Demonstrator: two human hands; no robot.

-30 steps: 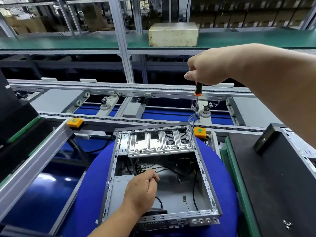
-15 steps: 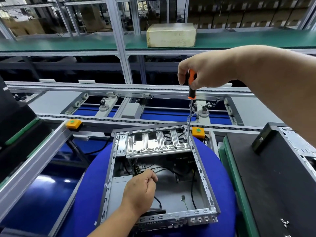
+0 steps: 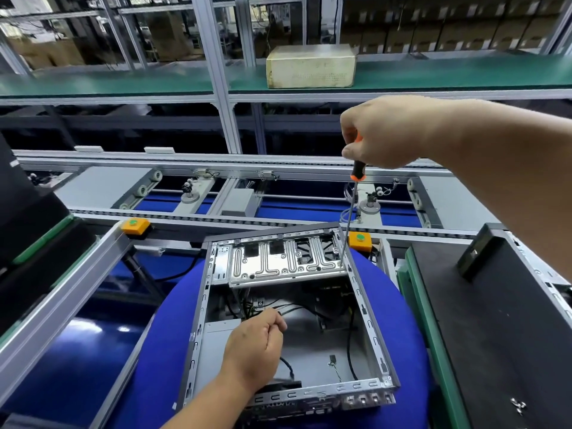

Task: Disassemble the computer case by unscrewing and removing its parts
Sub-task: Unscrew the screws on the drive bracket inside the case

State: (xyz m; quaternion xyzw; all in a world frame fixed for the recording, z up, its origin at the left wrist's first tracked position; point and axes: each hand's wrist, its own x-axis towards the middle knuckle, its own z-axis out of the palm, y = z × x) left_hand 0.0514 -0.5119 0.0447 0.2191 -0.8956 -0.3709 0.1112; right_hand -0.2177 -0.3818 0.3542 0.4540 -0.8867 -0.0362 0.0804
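**Screwdriver on drive bracket, right rear corner**

Open computer case (image 3: 288, 320) sits on the blue round pad (image 3: 399, 320). Right hand (image 3: 387, 131) fingers clamped on screwdriver (image 3: 353, 209) handle, tip at metal bracket (image 3: 278, 261) near the case's right wall. Left hand (image 3: 253, 351) inside case, fingers curled; what they hold, can't tell.

A factory assembly line: a roller conveyor (image 3: 278, 196) crosses the far side, aluminium-framed shelving (image 3: 216, 72) with green mats above it, stacked cartons (image 3: 433, 29) far behind.
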